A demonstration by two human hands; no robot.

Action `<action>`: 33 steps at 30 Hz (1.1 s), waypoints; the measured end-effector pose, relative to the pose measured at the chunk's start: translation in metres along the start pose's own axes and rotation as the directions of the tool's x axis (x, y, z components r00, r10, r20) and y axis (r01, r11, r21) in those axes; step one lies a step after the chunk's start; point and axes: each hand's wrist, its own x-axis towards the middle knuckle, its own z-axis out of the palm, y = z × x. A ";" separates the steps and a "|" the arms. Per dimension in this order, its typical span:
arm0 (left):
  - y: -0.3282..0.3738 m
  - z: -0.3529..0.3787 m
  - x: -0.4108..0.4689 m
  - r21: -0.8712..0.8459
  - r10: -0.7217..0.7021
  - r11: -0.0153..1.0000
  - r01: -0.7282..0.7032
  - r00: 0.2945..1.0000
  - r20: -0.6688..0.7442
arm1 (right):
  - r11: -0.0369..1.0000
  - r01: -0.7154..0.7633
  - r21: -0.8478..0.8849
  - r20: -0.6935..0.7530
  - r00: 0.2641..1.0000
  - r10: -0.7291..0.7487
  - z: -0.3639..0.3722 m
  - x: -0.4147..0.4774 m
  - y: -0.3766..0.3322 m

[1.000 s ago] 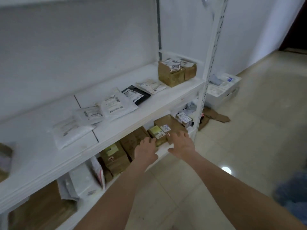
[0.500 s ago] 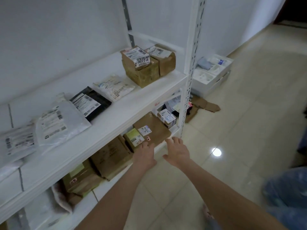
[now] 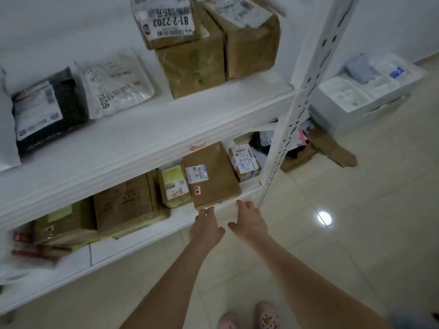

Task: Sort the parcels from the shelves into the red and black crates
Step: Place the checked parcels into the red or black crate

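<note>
A flat brown parcel (image 3: 213,176) with a white label lies at the front of the lower shelf (image 3: 152,233). My left hand (image 3: 205,227) reaches toward its near edge, fingertips at or just short of it, holding nothing. My right hand (image 3: 249,220) hovers beside it in front of the shelf lip, fingers spread and empty. A small yellow-green box (image 3: 174,185) sits left of the flat parcel, a small labelled box (image 3: 244,162) right of it. On the upper shelf (image 3: 147,141) stand two brown cartons (image 3: 194,60), a white mailer (image 3: 116,85) and a black mailer (image 3: 45,110). No crates are in view.
The white slotted upright (image 3: 294,110) of the rack stands just right of my hands. More brown cartons (image 3: 126,203) fill the lower shelf to the left. A white foam tray (image 3: 365,91) and flattened cardboard (image 3: 332,150) lie on the tiled floor beyond the rack. My feet show at the bottom.
The view has moved closer and lower toward the rack's right end. Both hands have advanced to the front edge of the flat brown parcel on the lower shelf.
</note>
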 end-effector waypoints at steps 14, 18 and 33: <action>-0.053 0.043 0.140 -0.838 -0.355 0.488 0.246 0.932 0.067 | 0.811 -0.146 0.567 0.046 0.988 0.146 0.052 0.171 0.021; -0.046 0.047 0.131 -0.858 -0.441 0.491 0.151 0.893 -0.095 | 0.746 -0.162 0.646 0.047 0.984 0.174 0.056 0.172 0.022; -0.029 0.001 0.069 -0.879 -0.605 0.474 -0.052 0.706 -0.368 | 0.527 -0.229 0.818 0.120 0.965 0.233 0.035 0.129 0.015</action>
